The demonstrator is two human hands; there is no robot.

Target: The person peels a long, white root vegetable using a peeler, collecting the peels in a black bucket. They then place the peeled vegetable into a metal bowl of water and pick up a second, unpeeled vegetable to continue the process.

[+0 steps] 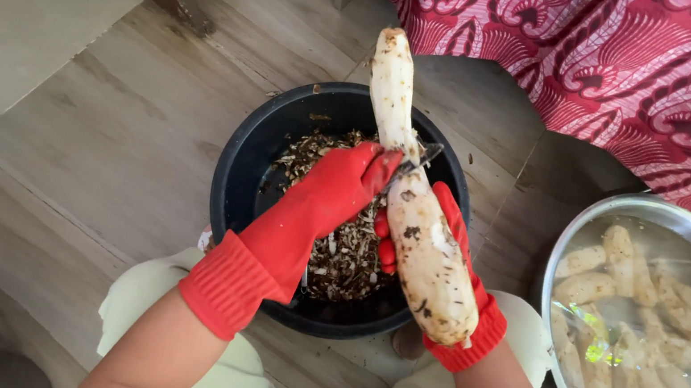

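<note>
Slip risk: left red-gloved hand (337,193) grips small metal knife (419,159) against long pale peeled cassava root (424,241), which right red-gloved hand (453,263) clasps from beneath, blade beside right fingers, over black round plastic basin (242,161).

Peelings (346,253) in bucket (242,161), basin (567,252) right
</note>
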